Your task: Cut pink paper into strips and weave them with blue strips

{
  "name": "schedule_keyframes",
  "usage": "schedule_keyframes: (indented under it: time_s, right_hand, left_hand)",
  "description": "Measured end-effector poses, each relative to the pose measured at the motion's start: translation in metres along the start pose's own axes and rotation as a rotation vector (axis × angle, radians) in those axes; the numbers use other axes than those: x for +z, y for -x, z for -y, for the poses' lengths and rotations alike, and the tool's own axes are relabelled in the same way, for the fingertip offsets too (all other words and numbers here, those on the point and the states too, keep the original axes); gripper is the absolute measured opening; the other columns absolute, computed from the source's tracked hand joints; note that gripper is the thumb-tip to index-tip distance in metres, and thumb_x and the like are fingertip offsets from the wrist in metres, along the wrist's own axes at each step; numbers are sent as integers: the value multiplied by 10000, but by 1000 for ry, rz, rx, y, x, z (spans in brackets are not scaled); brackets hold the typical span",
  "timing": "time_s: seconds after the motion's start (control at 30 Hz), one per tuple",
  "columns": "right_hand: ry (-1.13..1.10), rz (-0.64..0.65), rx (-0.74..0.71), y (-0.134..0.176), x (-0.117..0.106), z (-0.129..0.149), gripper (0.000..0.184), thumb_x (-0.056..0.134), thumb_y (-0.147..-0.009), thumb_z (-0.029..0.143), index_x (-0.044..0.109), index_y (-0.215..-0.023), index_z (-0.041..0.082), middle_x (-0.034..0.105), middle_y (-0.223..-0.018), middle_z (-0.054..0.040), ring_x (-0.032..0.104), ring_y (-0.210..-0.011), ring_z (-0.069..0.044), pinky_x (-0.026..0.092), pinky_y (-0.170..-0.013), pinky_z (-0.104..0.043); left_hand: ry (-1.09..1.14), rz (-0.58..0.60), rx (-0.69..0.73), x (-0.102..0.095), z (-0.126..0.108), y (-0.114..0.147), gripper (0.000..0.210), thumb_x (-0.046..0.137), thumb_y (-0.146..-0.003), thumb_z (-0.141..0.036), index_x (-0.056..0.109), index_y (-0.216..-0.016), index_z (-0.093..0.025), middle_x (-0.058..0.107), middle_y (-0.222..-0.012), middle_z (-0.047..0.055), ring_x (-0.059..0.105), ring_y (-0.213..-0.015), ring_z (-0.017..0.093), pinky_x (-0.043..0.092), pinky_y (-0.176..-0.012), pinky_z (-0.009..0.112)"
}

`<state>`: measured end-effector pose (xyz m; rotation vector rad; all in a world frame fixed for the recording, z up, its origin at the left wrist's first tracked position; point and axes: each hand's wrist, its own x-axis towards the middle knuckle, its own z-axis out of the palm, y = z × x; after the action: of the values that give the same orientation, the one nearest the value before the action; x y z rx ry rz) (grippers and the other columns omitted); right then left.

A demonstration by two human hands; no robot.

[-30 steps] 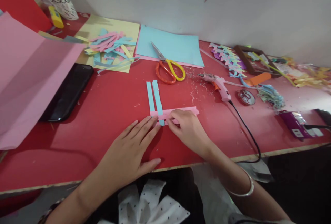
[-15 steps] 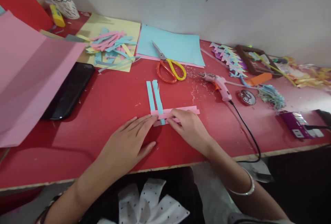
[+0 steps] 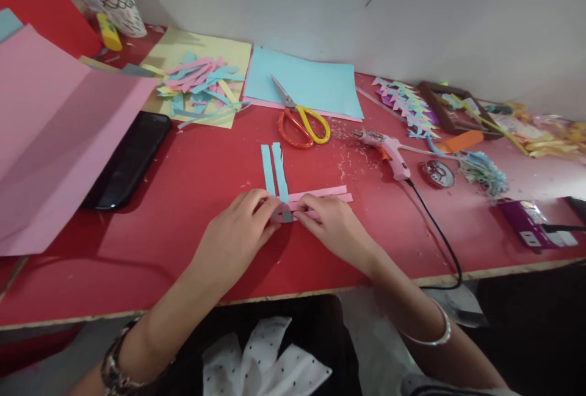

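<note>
Pink paper strips (image 3: 336,191) and light blue paper strips (image 3: 280,173) cross each other on the red table in front of me. The pink ones run sideways, while the blue ones point away toward the wall. My left hand (image 3: 242,225) pinches the left end of the strips where they cross; its fingertips partly cover that end. My right hand (image 3: 334,219) is closed on the pink strips just right of the crossing, thumb and bent forefinger together. A small greyish patch shows between the two hands at the crossing.
Scissors (image 3: 302,124) lie behind the strips, partly on blue paper sheets (image 3: 315,82). A pink glue gun (image 3: 387,152) with a black cord is to the right. Cut strips (image 3: 201,82) are heaped at back left, near a black phone (image 3: 130,161) and large pink sheet (image 3: 59,127).
My left hand has gone from lying flat with fingers stretched to pinching the strips' left end. The strips there have shifted slightly, and a greyish patch now shows. My right hand stays in place.
</note>
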<state>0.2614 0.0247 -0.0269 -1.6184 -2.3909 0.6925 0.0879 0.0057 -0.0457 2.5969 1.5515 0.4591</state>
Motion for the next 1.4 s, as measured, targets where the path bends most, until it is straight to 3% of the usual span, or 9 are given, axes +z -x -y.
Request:
schedule_keyframes:
  time_s: [0.23, 0.43, 0.53, 0.8, 1.3, 1.4]
  right_hand:
    - [-6, 23, 16, 1, -2, 1, 161, 478, -825, 196, 481, -667, 165, 539, -602, 20, 465, -562, -90, 218, -510, -202]
    - [4, 1, 22, 1, 0, 2, 132, 491, -813, 201, 511, -687, 165, 591, -662, 1, 500, -611, -104, 249, -548, -209]
    - [39, -18, 58, 2, 0, 1, 142, 507, -799, 223, 506, -668, 167, 593, -653, 2, 495, -602, -107, 250, -549, -214]
    - [58, -23, 102, 6, -9, -14, 146, 498, -797, 225, 518, -663, 169, 623, -696, -17, 528, -634, -118, 298, -585, -209]
    - [62, 67, 92, 5, -16, -16, 188, 466, -830, 226, 547, -672, 164, 597, -678, -6, 518, -637, -112, 317, -594, -213]
    - [226, -62, 20, 9, -17, -11, 155, 506, -808, 232, 582, -691, 164, 604, -765, -46, 527, -731, -159, 346, -665, -262]
  left_hand:
    - [-139, -84, 75, 2, 0, 4, 222, 409, -858, -154, 612, -931, -203, 644, -920, 41, 612, -740, 174, 411, -443, 229]
    - [-222, -118, 303, 0, 1, 9, 371, 315, -819, -29, 627, -949, -183, 666, -921, 49, 605, -791, 173, 498, -628, 275]
    - [-203, -133, 373, 1, 0, 12, 352, 330, -804, -19, 634, -934, -142, 673, -865, 46, 606, -752, 169, 493, -628, 274]
    - [-228, -126, 313, 1, -12, 15, 244, 481, -820, -184, 614, -1024, -170, 653, -833, 29, 591, -721, 154, 435, -596, 277]
    - [-151, -151, 271, 6, -7, 18, 279, 437, -828, -227, 607, -1042, -173, 654, -961, 47, 589, -801, 180, 441, -642, 309]
    - [-137, -149, 263, 7, -7, 18, 276, 440, -823, -225, 614, -1031, -174, 657, -960, 44, 589, -799, 182, 444, -647, 307]
